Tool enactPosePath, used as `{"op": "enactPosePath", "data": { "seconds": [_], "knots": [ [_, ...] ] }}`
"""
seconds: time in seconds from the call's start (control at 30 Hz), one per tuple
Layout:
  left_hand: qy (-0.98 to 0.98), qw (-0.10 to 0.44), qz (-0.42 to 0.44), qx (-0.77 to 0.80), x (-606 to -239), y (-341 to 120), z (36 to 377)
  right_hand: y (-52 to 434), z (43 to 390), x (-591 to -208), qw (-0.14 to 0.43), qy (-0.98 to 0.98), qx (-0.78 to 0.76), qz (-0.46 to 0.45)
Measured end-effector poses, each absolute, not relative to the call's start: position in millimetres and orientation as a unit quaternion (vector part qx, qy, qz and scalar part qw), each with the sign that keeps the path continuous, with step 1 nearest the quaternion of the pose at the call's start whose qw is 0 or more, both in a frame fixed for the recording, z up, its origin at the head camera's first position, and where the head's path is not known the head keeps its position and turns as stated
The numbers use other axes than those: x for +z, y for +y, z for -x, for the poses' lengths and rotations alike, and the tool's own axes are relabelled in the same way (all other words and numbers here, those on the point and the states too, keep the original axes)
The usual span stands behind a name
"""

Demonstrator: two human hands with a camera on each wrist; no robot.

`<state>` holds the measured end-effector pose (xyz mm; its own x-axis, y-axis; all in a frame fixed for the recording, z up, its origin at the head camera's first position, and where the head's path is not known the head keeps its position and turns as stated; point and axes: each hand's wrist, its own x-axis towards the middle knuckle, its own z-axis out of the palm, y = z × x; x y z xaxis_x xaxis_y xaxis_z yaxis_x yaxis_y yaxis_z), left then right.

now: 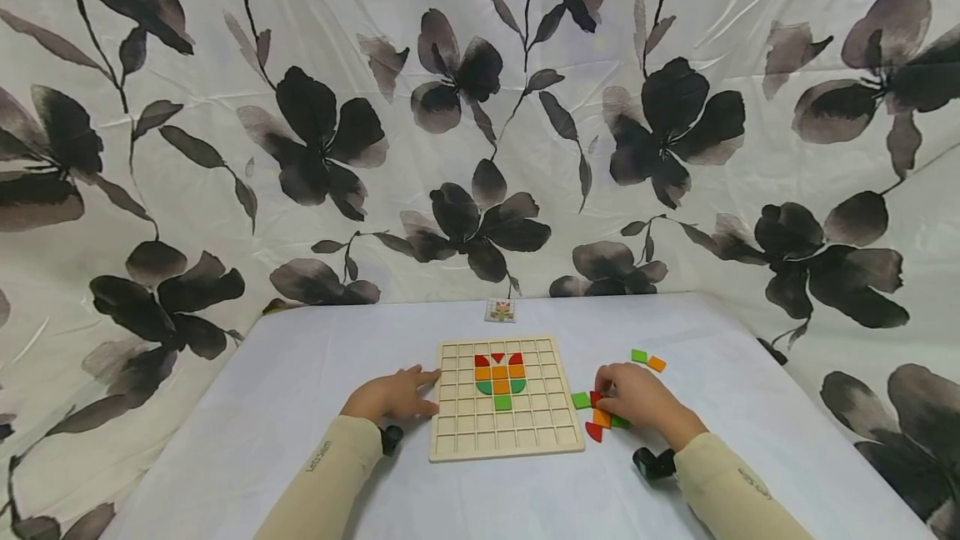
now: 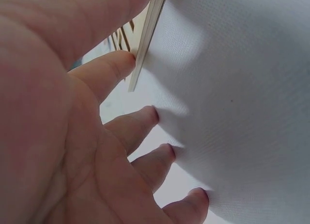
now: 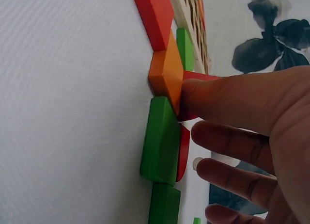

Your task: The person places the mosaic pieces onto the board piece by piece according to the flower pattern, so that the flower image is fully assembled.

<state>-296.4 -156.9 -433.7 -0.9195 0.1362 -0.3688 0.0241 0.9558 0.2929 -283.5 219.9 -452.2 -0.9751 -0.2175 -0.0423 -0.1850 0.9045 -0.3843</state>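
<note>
A square wooden grid board (image 1: 465, 432) lies on the table, with red, orange and green tiles set in its upper middle as a tulip-like figure. At its left edge rests my left hand (image 1: 393, 396); the left wrist view has the thumb and index finger (image 2: 118, 64) against the rim and the other fingertips on the cloth. Right of the board, my right hand (image 1: 637, 394) pinches a red tile (image 3: 189, 112) among loose pieces. Close to its thumb sit an orange tile (image 3: 164, 71), a green piece (image 3: 161, 141) and another red piece (image 3: 155, 15).
Beyond the right hand lie a green square (image 1: 639, 355) and an orange square (image 1: 656, 363). A small pattern card (image 1: 500, 311) sits at the table's back edge. White cloth (image 1: 300, 348) covers the table, and a floral curtain (image 1: 480, 148) hangs behind it.
</note>
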Motion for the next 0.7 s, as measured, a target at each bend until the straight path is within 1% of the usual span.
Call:
{"op": "enactPosePath", "data": {
  "seconds": [0.2, 0.43, 0.7],
  "knots": [
    [0.970, 0.194, -0.049, 0.139, -436.2, -157.5, 297.3, 218.3, 283.8, -451.0, 0.069, 0.964, -0.240, 0.088],
    [0.970, 0.195, -0.053, 0.134, -435.5, -158.6, 298.2, 209.9, 289.1, -443.2, 0.069, 0.958, -0.263, 0.091],
    [0.970, 0.193, -0.061, 0.131, -435.7, -159.5, 297.5, 181.4, 295.2, -433.6, 0.054, 0.952, -0.250, 0.167]
  ]
}}
